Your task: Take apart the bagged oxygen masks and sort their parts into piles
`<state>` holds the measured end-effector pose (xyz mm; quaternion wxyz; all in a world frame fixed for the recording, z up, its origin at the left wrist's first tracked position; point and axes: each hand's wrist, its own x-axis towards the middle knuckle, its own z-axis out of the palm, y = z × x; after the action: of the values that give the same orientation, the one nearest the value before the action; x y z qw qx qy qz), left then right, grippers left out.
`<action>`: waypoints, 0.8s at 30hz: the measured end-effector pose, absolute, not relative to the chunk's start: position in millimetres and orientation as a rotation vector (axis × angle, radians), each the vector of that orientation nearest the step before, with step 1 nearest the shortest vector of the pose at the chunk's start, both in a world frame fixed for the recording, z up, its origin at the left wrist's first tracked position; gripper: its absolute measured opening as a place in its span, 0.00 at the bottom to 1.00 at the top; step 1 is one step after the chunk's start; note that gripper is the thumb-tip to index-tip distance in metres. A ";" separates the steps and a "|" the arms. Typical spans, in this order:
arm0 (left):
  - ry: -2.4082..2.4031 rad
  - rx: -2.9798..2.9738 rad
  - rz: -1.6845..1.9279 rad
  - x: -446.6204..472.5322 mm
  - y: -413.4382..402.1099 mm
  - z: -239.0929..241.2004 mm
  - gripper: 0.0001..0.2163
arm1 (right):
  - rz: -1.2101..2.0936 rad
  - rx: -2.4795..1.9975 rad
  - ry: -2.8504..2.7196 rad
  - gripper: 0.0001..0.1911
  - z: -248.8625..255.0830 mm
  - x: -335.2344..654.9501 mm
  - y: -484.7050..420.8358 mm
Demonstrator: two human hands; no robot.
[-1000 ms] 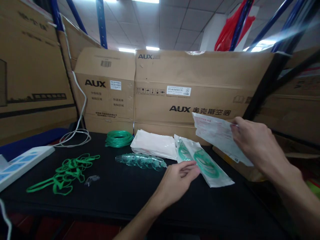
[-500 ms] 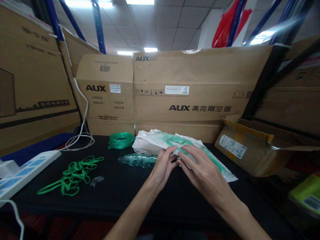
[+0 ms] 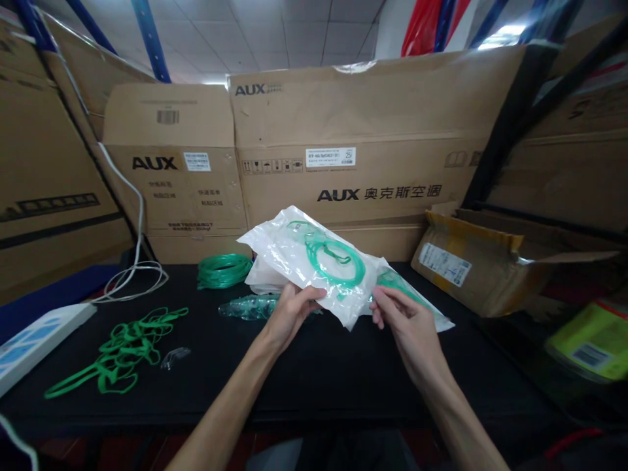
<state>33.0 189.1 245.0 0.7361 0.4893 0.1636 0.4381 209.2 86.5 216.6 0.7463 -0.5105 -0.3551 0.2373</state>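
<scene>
A white and clear plastic bag [image 3: 287, 239] with a coil of thin green tubing [image 3: 362, 267] inside is tilted up in front of me. My left hand [image 3: 293, 313] grips its lower left edge, thumb on top. At its lower right edge, my right hand [image 3: 405, 314] has its fingers pinched together on the bag. A second similar bag [image 3: 439, 318] lies on the table behind, partly hidden. Left of the bags sit a bundle of green tubing [image 3: 224, 271] and a row of clear greenish plastic pieces [image 3: 248, 307], partly covered by my left hand.
Tangled green elastic cords [image 3: 125, 353] and small clear pieces [image 3: 175, 356] lie on the black table [image 3: 314, 386]. A white power strip [image 3: 44, 347] is at left. An open cardboard box [image 3: 441, 261] stands at right, near a yellow-green package [image 3: 591, 343]. Large cartons [image 3: 383, 131] wall the back.
The bag has been lifted off the pile and tilted up to face me. My hands have moved apart to its two lower sides. The camera view has shifted down and right.
</scene>
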 end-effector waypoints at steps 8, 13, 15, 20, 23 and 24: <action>0.426 1.259 0.854 29.5 186.1 251.8 0.22 | 0.773 -0.963 -0.647 0.22 220.3 203.1 88.5; 0.477 1.329 0.776 24.9 191.9 254.4 0.23 | 0.950 -0.914 -0.647 0.19 220.2 201.0 90.7; 0.469 1.354 0.736 21.9 194.0 254.2 0.24 | 0.974 -0.908 -0.654 0.18 218.4 200.2 92.0; 0.566 1.328 0.813 12.3 201.4 251.3 0.17 | 0.986 -0.931 -0.671 0.17 216.3 203.6 92.0; 0.615 1.250 0.907 8.0 206.7 250.0 0.18 | 0.966 -0.978 -0.695 0.18 217.5 210.7 89.9; 0.622 1.232 0.918 7.2 208.0 249.8 0.19 | 0.958 -0.996 -0.706 0.18 218.0 213.5 89.0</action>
<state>7.2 208.0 249.8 0.6757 0.5479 0.2767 0.4081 213.5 89.0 218.0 0.7137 -0.4495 -0.3185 0.4325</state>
